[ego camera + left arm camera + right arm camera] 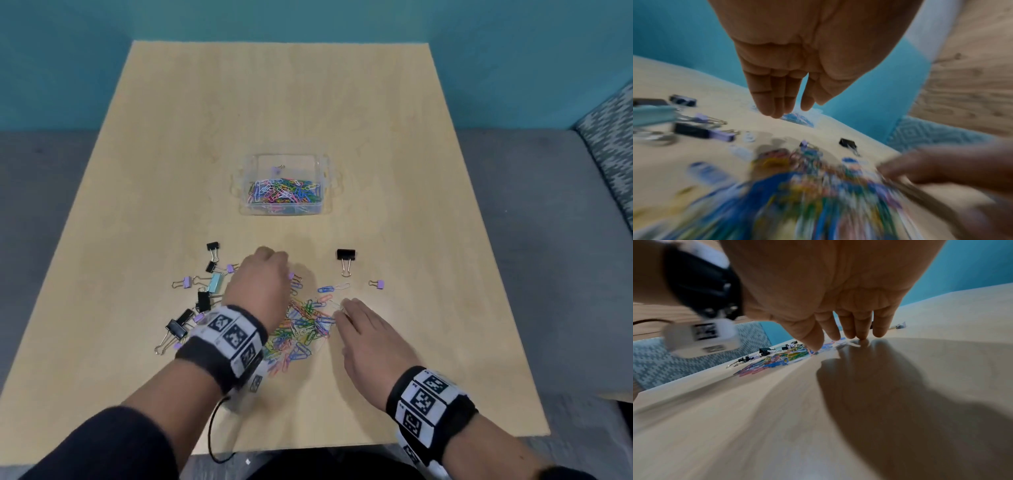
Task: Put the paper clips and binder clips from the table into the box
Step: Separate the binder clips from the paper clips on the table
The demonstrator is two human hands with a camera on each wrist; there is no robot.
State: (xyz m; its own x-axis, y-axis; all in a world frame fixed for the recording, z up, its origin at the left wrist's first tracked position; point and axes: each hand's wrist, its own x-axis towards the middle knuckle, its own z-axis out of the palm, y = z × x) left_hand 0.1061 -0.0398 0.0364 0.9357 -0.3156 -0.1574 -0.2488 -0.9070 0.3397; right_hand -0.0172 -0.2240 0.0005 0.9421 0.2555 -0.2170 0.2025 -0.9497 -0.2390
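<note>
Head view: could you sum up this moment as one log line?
left hand open over paper clips | right hand open, fingertips at pile | box part-filled | binder clips on table

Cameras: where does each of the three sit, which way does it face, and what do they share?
Head: on the head, looking forward and down at the table, box, both hands and wristbands.
Left wrist: under the left hand, looking along its straight fingers over the blurred paper clips.
Right wrist: under the right hand, low over the table; fingers touch it.
Shared: the paper clips and black binder clip.
</note>
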